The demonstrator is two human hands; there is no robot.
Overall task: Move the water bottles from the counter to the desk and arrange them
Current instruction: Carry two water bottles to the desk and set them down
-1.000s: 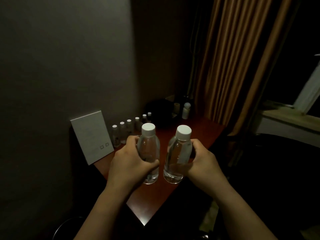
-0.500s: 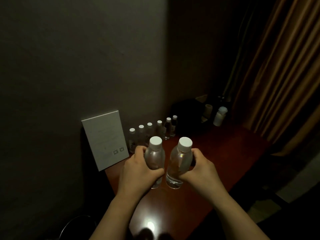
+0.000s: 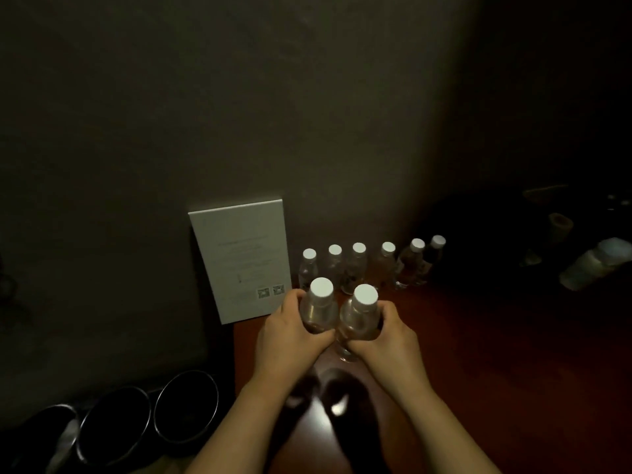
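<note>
Above dark desk [image 3: 478, 354], bottle [image 3: 319, 307] per grip.

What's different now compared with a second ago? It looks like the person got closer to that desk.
Both hands carried their bottles forward and down, close to the row of six bottles by the wall; the view turned left, so the curtain left the picture. The left hand still grips the left bottle, the right hand the right bottle. The white card and the row stayed put.
</note>
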